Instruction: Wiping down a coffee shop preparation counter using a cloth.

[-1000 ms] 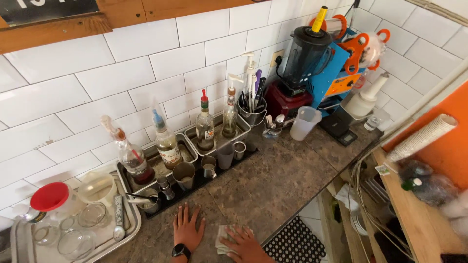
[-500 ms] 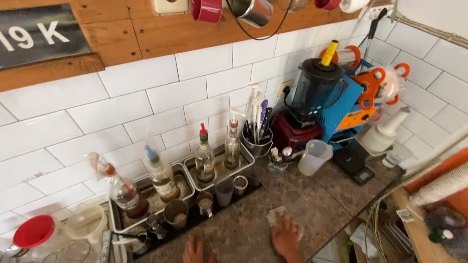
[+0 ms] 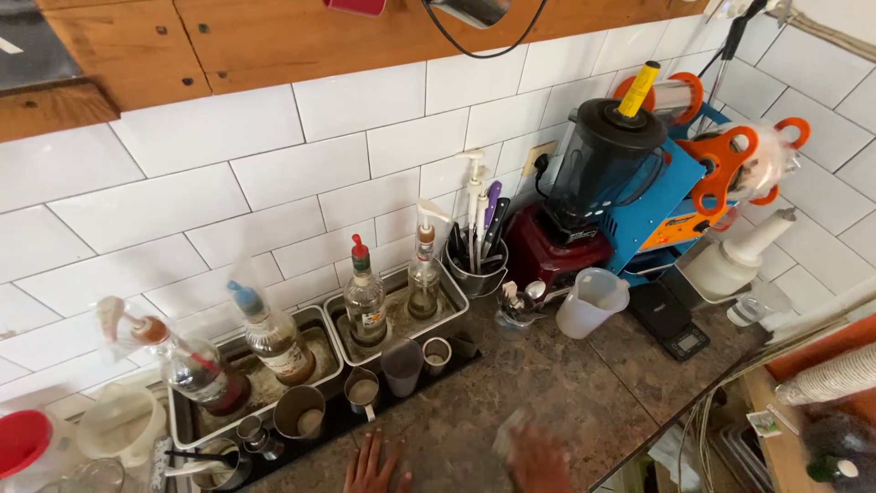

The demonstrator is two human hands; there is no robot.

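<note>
I see my left hand (image 3: 372, 467) flat at the bottom edge of the speckled brown stone bench (image 3: 566, 388), fingers (image 3: 367, 453) spread and released, holding nothing, tips just short of the long black drip tray (image 3: 351, 418). My right hand (image 3: 540, 461) is blurred, pressed down on a pale crumpled cloth (image 3: 507, 435) lying on the bench near the front edge; I cannot tell if its fingers are clenched on the cloth or just resting over it. On the black tray: small steel measuring cups (image 3: 301, 422) and a grey plastic tumbler (image 3: 401, 365). Behind it, two steel rectangular trays (image 3: 449, 301) carry glass syrup bottles with pour spouts (image 3: 365, 297). Far left, a red-lidded clear jar (image 3: 23, 443), partly cut off. Right of the trays, a steel utensil holder (image 3: 474, 269) stands against the white tiled wall (image 3: 274, 183), then a blender with red base and dark jug (image 3: 584, 196), a translucent plastic measuring jug (image 3: 591, 303) just in front of it, a blue and orange machine (image 3: 693, 183), and a small black digital scale (image 3: 671, 319) on the bench.
</note>
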